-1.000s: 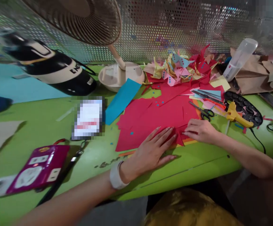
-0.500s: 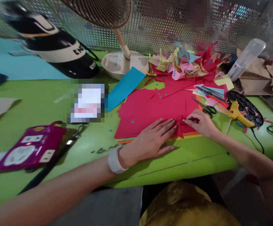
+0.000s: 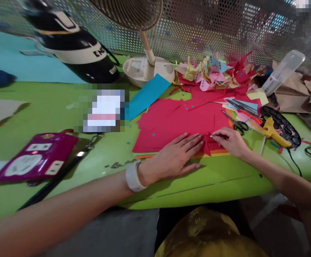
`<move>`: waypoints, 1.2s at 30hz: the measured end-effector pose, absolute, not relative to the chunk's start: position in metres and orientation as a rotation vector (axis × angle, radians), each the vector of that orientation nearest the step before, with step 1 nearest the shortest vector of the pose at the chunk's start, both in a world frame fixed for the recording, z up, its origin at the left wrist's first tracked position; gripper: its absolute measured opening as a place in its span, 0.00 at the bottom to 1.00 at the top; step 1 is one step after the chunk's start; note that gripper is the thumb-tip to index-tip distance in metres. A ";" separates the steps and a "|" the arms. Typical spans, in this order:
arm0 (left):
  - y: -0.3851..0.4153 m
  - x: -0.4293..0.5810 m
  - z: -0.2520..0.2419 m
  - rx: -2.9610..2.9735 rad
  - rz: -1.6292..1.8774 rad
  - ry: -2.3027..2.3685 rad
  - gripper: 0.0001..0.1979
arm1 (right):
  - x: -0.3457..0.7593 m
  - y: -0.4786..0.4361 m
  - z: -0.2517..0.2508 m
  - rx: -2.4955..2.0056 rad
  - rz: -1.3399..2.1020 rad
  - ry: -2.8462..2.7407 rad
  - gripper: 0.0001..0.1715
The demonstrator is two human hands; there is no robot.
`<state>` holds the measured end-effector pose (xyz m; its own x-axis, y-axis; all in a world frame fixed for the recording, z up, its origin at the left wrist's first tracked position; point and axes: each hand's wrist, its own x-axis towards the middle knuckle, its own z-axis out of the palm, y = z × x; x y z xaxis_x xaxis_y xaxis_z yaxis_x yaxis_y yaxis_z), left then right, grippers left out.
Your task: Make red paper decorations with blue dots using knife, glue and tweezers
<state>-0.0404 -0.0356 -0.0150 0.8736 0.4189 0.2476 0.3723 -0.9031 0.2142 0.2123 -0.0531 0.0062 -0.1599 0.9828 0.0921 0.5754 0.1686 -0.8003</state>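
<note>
Red paper sheets [image 3: 177, 121] lie spread on the green table [image 3: 96, 167]. My left hand [image 3: 175, 157] lies flat on the near edge of the red paper, fingers stretched out, a white band on the wrist. My right hand [image 3: 229, 141] rests just to its right, fingers curled and fingertips pinched on a small folded red paper piece [image 3: 207, 144] at the sheet's edge. Orange and yellow sheet edges show under the red paper.
Black scissors [image 3: 237, 123], a yellow glue gun [image 3: 273, 132] and a dark palette [image 3: 284, 125] lie right of my hands. Folded coloured paper shapes [image 3: 211, 73] are piled behind. A fan base [image 3: 144, 69], blue paper strip [image 3: 147, 94], black bottle [image 3: 75, 50] and magenta power strip [image 3: 32, 160] stand left.
The view has shifted a little, so things sit lower right in frame. My right hand's fingers have curled into a pinch on the red fold. My left hand stays flat.
</note>
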 end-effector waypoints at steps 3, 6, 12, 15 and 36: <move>-0.036 -0.041 -0.015 2.866 0.439 0.621 0.34 | 0.210 -0.051 0.010 -1.517 1.018 -1.718 0.11; -0.036 -0.041 -0.014 2.860 0.434 0.619 0.34 | 0.207 -0.049 0.014 -1.531 1.012 -1.699 0.08; -0.036 -0.041 -0.012 2.904 0.401 0.616 0.34 | 0.207 -0.047 0.013 -1.577 0.946 -1.771 0.06; -0.037 -0.040 -0.011 2.928 0.375 0.634 0.34 | 0.207 -0.045 0.013 -1.603 0.987 -1.747 0.06; -0.037 -0.040 -0.010 2.960 0.341 0.626 0.37 | 0.199 -0.021 0.044 -1.755 1.550 -1.405 0.11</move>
<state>-0.0396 -0.0368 -0.0097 0.8905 0.4098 0.1976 0.3881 -0.9109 0.1400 0.1986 -0.0208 0.0441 -0.1252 0.8604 -0.4940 0.4071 -0.4095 -0.8165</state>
